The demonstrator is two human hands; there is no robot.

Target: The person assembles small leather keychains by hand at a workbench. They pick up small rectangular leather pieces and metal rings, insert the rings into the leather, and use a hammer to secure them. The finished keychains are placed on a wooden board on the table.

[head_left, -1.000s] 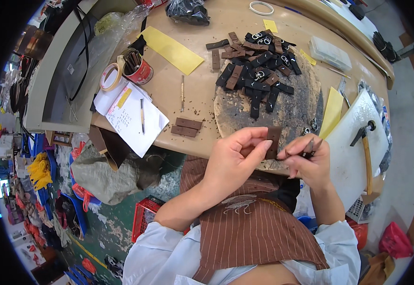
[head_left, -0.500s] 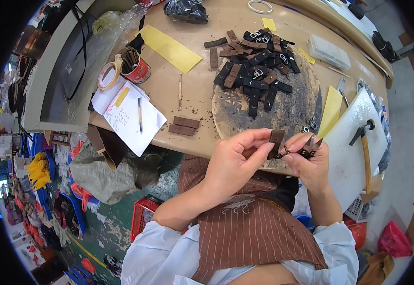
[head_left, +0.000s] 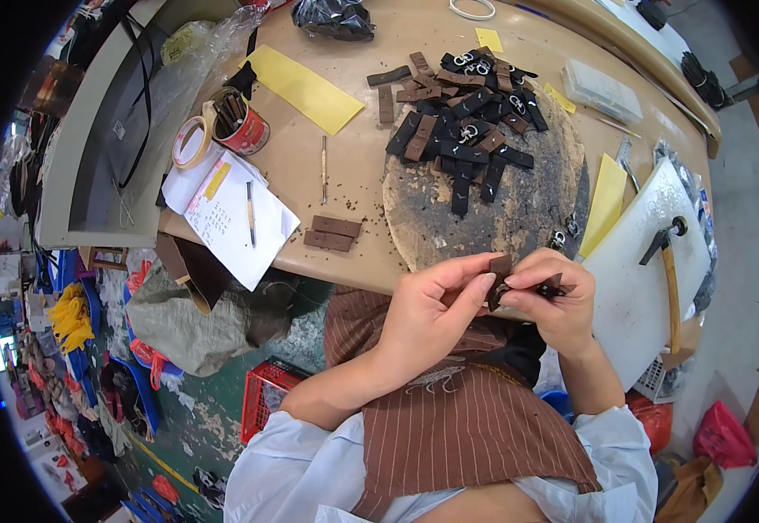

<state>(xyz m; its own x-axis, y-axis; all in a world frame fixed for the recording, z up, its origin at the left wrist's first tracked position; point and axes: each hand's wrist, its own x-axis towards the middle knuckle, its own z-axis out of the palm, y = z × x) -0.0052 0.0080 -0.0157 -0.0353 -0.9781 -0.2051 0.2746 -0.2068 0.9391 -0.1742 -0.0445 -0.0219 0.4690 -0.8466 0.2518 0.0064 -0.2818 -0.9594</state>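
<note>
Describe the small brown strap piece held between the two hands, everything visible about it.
The strap piece is a short, flat brown strip, leather by the look of it, with a squared top end. It stands roughly upright just off the near edge of the table, above the person's lap. The left hand pinches it from the left with thumb and fingers, the right hand from the right. Its lower end is hidden by the fingers, where a darker part shows.
</note>
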